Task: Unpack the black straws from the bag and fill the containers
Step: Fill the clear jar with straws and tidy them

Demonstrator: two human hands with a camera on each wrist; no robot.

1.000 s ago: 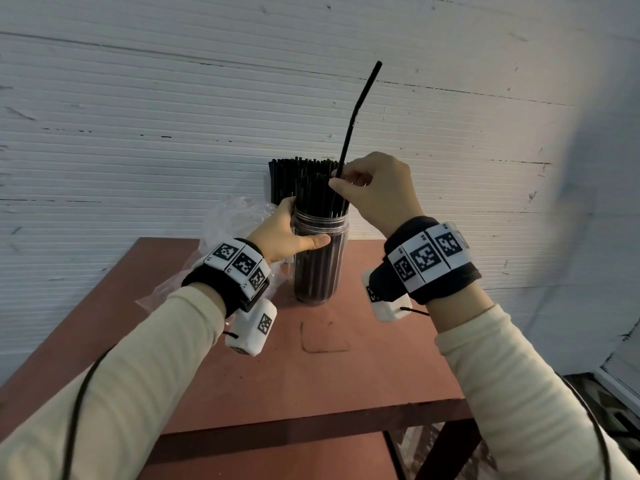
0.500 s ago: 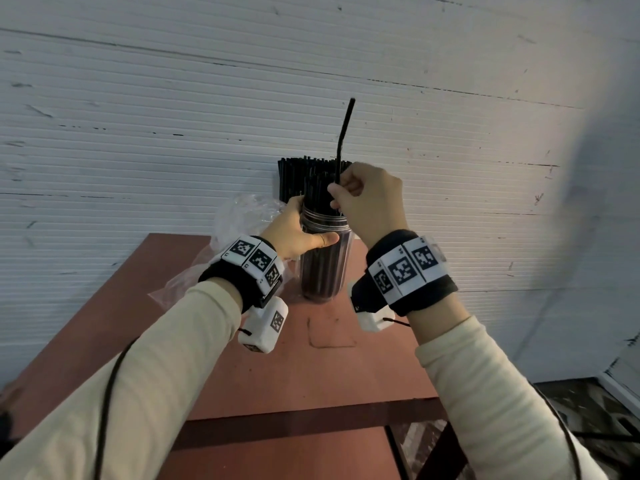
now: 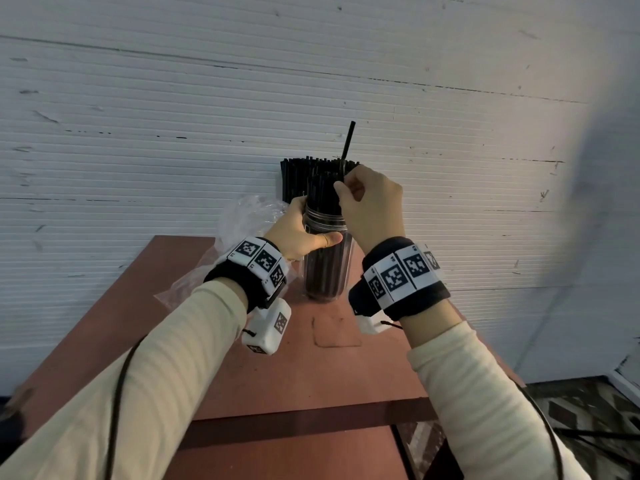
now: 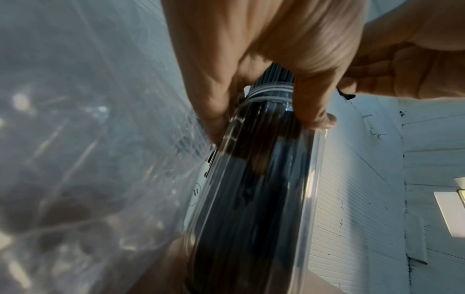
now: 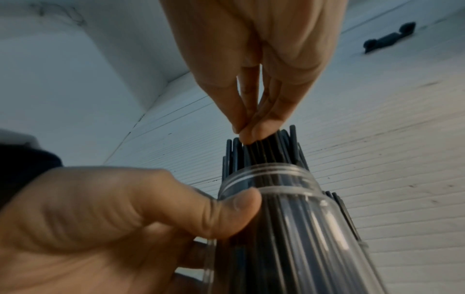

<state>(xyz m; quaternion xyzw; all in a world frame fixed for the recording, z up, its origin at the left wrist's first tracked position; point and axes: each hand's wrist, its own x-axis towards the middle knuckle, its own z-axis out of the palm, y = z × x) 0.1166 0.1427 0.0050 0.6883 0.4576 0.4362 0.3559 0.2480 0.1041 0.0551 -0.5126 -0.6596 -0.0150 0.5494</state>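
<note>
Wall (image 3: 173, 116): white, ribbed horizontal panelling, scuffed, standing behind every item listed. Surface (image 3: 311, 368): reddish-brown board top, carrying the items below both hands. Plastic bag (image 3: 242, 216): clear, crumpled, lying on the surface to the left of the left grip and just beside the container; in the left wrist view it fills the area left of the fingers as a blurred sheet. Container (image 3: 325, 268): clear plastic jar with a threaded neck, standing upright on the surface, packed with black straws (image 3: 320, 192) whose ends rise above its rim. Second bundle of black straws (image 3: 294, 178): upright directly behind the held container, its holder hidden. Left hand (image 3: 298, 233): grip wrapped round the upper part of the container just below the neck, thumb across the near side, fingers round the far side. Right hand (image 3: 372, 199): grip above the container mouth, thumb and fingertips pinched together on a single black straw (image 3: 347, 147). Single black straw: upright with a slight lean, upper length projecting above the right grip, lower end among the straw tops in the container; how deep it sits cannot be told. Both wrists: black bands with white coded marker tiles; cream ribbed sleeves below them.
</note>
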